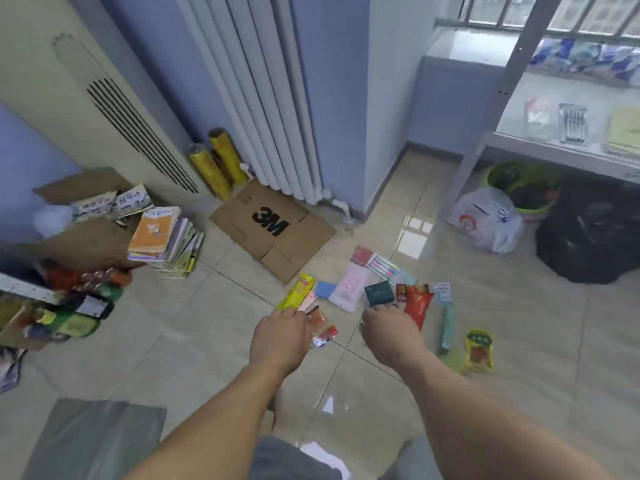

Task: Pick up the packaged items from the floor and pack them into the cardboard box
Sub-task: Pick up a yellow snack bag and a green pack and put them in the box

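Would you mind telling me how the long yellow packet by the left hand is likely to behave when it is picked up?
The yellow packet looks like a thin, glossy film pouch, so it will probably be light and a little slippery. It is long and narrow and lies flat on the tile, so it may droop if held by one end. Nothing suggests it would roll.

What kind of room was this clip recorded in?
Probably a lived-in room used partly for storage, perhaps a dorm or small flat. A white radiator stands against the wall, books are piled on the tiled floor, and a metal shelf sits under a barred window.
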